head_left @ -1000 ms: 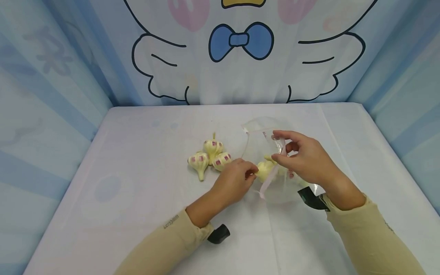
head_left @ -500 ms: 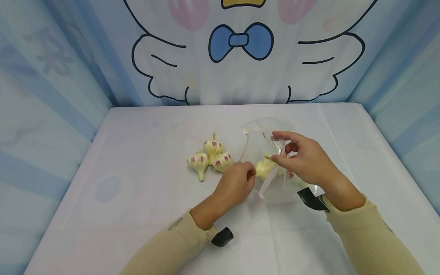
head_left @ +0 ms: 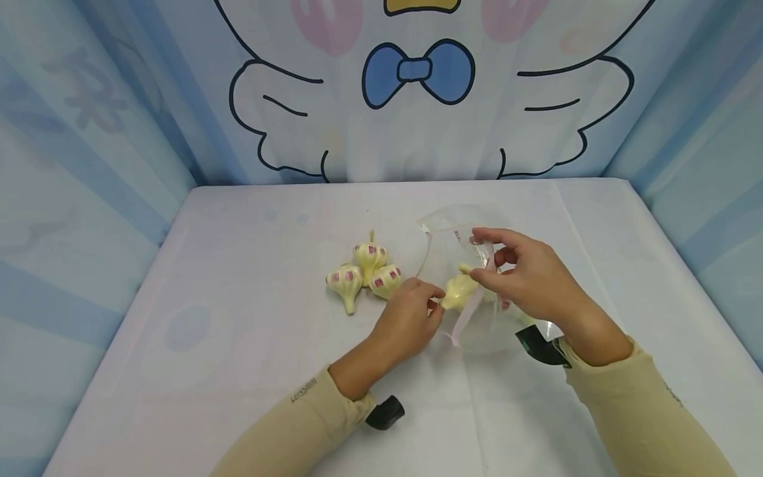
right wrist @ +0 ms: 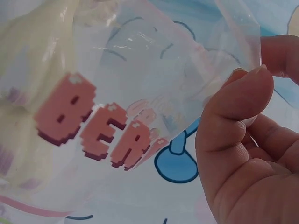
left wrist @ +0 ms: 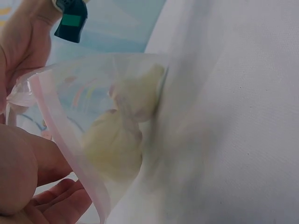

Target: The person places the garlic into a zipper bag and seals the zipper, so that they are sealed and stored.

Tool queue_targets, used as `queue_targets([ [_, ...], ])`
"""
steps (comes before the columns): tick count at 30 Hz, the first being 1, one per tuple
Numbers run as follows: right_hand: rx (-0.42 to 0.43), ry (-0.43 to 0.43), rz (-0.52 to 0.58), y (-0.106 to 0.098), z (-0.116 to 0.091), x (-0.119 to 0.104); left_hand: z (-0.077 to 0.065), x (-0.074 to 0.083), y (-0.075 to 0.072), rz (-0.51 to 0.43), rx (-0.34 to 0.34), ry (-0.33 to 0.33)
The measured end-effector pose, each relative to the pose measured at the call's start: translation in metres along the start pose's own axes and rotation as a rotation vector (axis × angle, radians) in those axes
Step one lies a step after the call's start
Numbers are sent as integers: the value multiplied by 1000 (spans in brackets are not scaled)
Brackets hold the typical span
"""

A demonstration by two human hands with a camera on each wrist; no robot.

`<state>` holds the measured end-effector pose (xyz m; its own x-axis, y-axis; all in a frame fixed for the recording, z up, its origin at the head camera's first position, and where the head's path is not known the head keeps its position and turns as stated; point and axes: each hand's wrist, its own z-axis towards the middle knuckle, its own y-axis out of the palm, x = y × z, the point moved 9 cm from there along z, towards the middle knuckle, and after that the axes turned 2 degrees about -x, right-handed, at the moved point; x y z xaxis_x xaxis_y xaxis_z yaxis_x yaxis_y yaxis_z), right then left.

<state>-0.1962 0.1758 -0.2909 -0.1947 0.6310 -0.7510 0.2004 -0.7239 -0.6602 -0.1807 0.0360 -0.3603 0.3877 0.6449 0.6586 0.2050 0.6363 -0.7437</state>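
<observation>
Between the hands, a clear zip bag [head_left: 447, 232] with pink seal strips stands with its mouth spread toward the left. My right hand [head_left: 530, 275] pinches the bag's edge between thumb and fingertips, plain in the right wrist view, beside red letters [right wrist: 112, 135] on the film. My left hand [head_left: 411, 318] is at the opposite lip, its thumb and fingers bent at the pink strip [left wrist: 60, 135]. Through the film shows a pale yellow garlic bulb [head_left: 459, 291], its stem end close to the left fingertips. In the left wrist view another garlic bulb [left wrist: 138, 95] lies deeper inside.
Three garlic bulbs [head_left: 365, 268] with purple patches lie grouped on the white tabletop [head_left: 238, 371], left of the bag. A patterned curtain [head_left: 417, 139] hangs behind the table's back edge. Black cameras [head_left: 385, 413] stick out from both sleeves.
My left hand has shifted slightly left and down, and the near lip of the bag has moved a little with it. The right hand and the three loose bulbs have stayed put.
</observation>
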Motion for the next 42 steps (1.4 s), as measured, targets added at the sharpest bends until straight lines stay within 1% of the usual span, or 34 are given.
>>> queue_targets([
  [7, 8, -4, 5, -1, -1, -1, 1, 3, 1, -12, -14, 11],
  [11, 5, 3, 10, 0, 0, 0, 2, 3, -1, 9, 12, 10],
  [16, -1, 5, 17, 0, 0, 1, 3, 5, -2, 57, 61, 34],
  [19, 1, -4, 19, -1, 0, 1, 4, 8, -2, 84, 68, 42],
  [21, 3, -9, 18, -1, -1, 0, 5, 8, -1, 87, 55, 40],
  [23, 4, -14, 16, -1, 0, 0, 5, 9, 1, 79, 28, 30],
  [30, 3, -8, 3, 0, 0, 1, 3, 3, 6, -24, -104, -38],
  [34, -2, -4, 5, 1, 0, 1, 4, 3, 9, -9, -149, -51],
  [38, -7, -5, 15, 2, 0, 0, 6, 2, 12, 36, -159, -60],
  [40, -8, -7, 16, 2, -1, 0, 8, 4, 12, 65, -141, -48],
  [42, -7, -8, 14, 2, -1, 0, 9, 5, 10, 94, -109, -30],
])
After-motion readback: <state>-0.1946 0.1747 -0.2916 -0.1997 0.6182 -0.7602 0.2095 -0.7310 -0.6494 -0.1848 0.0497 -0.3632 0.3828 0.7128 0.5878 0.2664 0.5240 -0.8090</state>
